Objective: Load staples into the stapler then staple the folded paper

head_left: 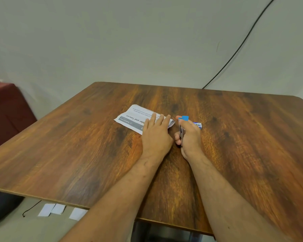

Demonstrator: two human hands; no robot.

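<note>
A folded printed paper (pixel 135 117) lies on the wooden table (pixel 77 145) near its middle. My left hand (pixel 156 135) rests flat on the paper's right end, fingers straight. Just to the right, my right hand (pixel 189 137) grips a small stapler (pixel 182 126) with a blue top and metal body; its blue end sticks out past my fingertips, close to the paper's right corner. Behind my right hand a small blue and white staple box (pixel 198 125) lies on the table, partly hidden.
A black cable (pixel 238 49) runs down the wall to the table's back edge. A dark red cabinet (pixel 7 109) stands at the left. White paper pieces (pixel 59 209) and a thin cord lie on the floor below the table's front edge.
</note>
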